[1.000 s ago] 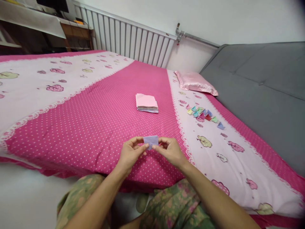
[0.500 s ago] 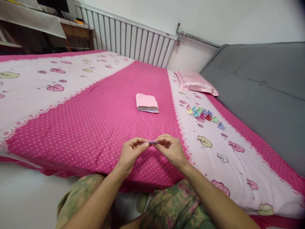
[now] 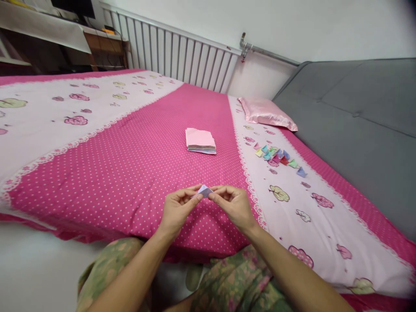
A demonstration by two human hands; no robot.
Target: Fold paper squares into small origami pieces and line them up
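A small folded piece of lavender paper (image 3: 204, 191) is held up over the near edge of the bed, its peak pointing away from me. My left hand (image 3: 180, 207) pinches its left corner between thumb and fingers. On the opposite corner, my right hand (image 3: 233, 206) grips it the same way. Farther out on the pink dotted cover lies a stack of square paper (image 3: 200, 138), light pink on top with other colours below. Several small folded paper pieces (image 3: 275, 157) in mixed colours lie in a cluster to the right.
The bed cover (image 3: 136, 164) spreads around my hands. A pink pillow (image 3: 267, 113) rests by the grey headboard (image 3: 351, 104) at right. Beyond the bed stand a white radiator (image 3: 172, 47) and, at far left, a desk (image 3: 100, 42) with a monitor (image 3: 75, 8).
The lavender paper has tipped from nearly edge-on to showing its triangular face with the peak up. Both hands keep their pinch and have barely shifted.
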